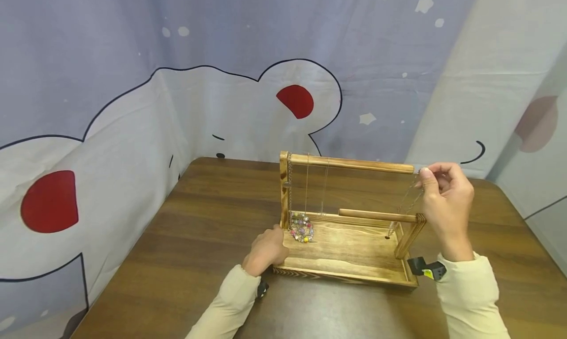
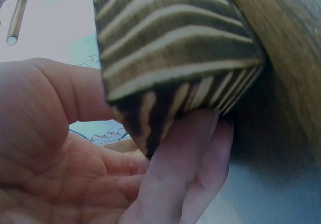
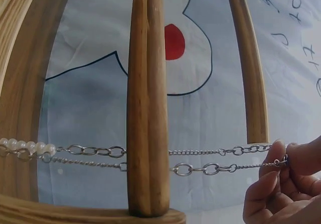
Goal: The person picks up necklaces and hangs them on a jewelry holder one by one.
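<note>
My left hand [image 1: 267, 250] grips the left corner of a wooden jewelry stand [image 1: 341, 276]; in the left wrist view its fingers wrap under the stand's striped corner [image 2: 175, 48]. Beside the free right end of the upper bar [image 1: 354, 163], my right hand [image 1: 447, 201] pinches one end of a silver chain necklace [image 3: 100, 150] between thumb and fingers. Two strands of it run past the lower bar [image 3: 148, 103], partly hidden behind it. White pearls [image 3: 31, 146] show farther along the chain.
Thin necklaces [image 1: 306, 186] hang from the upper bar's left part. A colorful beaded strand [image 1: 305, 238] hangs low near the left post [image 1: 284, 196]. The stand sits on a brown wooden table [image 1: 212, 206], with a printed curtain [image 1: 248, 39] behind.
</note>
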Demonstrator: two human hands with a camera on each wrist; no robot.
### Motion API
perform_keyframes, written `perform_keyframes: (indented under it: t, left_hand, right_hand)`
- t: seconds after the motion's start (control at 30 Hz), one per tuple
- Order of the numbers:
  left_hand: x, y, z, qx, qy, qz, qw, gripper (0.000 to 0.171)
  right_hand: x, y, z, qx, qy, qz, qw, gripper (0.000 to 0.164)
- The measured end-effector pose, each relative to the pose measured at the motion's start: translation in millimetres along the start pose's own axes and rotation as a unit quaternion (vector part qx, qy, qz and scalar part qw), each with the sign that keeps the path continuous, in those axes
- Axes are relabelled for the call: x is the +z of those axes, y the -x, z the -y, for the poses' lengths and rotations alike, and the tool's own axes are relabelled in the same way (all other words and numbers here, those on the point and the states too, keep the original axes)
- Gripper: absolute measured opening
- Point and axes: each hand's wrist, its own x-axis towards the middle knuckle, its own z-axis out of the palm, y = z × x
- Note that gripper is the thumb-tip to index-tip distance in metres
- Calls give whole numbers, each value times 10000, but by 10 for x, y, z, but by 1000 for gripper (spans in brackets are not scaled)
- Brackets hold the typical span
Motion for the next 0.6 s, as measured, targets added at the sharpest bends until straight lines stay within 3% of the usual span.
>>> perform_keyframes:
  t: [0.3,0.6]
  left_hand:
    - [2,-15,6,-7,-35,22,10000,57]
    - [5,-8,4,22,-50,-12,10000,54]
  right_hand:
    - [25,-120,-44,442,176,-28,9989,9]
    - [72,-228,-30,278,329,3,9991,5]
